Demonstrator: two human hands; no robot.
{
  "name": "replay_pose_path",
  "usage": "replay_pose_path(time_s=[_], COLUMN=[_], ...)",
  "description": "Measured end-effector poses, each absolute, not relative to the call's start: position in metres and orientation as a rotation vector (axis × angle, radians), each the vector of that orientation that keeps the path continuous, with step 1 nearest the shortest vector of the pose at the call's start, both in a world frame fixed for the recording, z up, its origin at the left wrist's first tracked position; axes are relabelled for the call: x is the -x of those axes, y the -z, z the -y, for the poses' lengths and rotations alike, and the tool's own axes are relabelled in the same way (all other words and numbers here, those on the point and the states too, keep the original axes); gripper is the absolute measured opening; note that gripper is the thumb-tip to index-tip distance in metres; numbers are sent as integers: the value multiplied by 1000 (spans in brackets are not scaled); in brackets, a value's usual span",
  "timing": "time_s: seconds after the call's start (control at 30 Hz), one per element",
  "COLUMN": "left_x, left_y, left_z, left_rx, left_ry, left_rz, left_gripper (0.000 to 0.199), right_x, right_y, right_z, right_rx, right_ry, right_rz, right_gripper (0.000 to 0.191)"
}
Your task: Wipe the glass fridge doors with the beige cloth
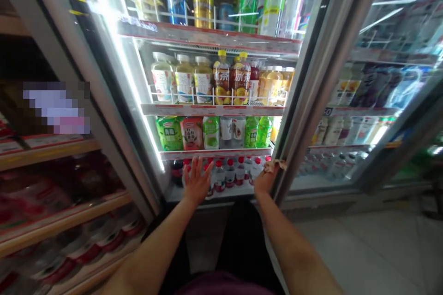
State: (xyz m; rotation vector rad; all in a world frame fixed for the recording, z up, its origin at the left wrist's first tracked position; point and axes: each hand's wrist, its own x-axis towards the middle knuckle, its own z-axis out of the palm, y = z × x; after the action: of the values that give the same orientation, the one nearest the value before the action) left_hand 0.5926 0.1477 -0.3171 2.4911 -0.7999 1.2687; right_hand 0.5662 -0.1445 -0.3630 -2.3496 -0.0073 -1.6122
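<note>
Glass-door drinks cooler (207, 37): left hand (197, 180) with fingers spread wide, just before clear plastic bottles with red caps (224, 175) on the bottom shelf; right hand (266, 179) with fingers curled narrowly around the brushed-steel door frame (281, 156), beside a crumpled tan scrap (275, 165).

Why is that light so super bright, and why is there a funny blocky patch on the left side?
In the head view, the light strip glares pure white, the blocky patch is pixelated so you can't see what's under it, reflections wash out the glass of the right door, and the wide lens makes the door edges look slanted and bent.
</note>
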Motion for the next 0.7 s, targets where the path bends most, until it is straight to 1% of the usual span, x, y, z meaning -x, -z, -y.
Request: replay_pose_path(time_s=[0.1,0.13,0.33,0.4,0.47,0.57,0.63,0.7], left_x=[-592,-591,-589,-590,-592,-593,-593,-594], left_y=[318,318,313,312,313,316,317,315], left_z=[-147,-147,-157,-167,-175,-182,-186,-193], left_rx=[-2504,-2511,-2560,-2573,-2585,-2599,-2607,-2614], left_ry=[-1276,-1273,-1199,-1193,-1198,-1203,-1211,-1227], left_rz=[797,800,842,883,896,896,876,818], left_gripper=[55,56,60,64,67,69,68,68], right_x=[-584,-586,-554,-549,-552,-566,-572,-572], right_y=[356,355,372,362,339,304,296,301], right_z=[129,123,109,117,124,118,102,81], right_rx=[2228,2241,2549,2608,2639,2629,2614,2617], right_ry=[1701,1695,1501,1435,1389,1424,1472,1463], right_rz=[-171,-150,460,623,713,656,641,809], right_gripper=[76,75,58,56,56,58,57,56])
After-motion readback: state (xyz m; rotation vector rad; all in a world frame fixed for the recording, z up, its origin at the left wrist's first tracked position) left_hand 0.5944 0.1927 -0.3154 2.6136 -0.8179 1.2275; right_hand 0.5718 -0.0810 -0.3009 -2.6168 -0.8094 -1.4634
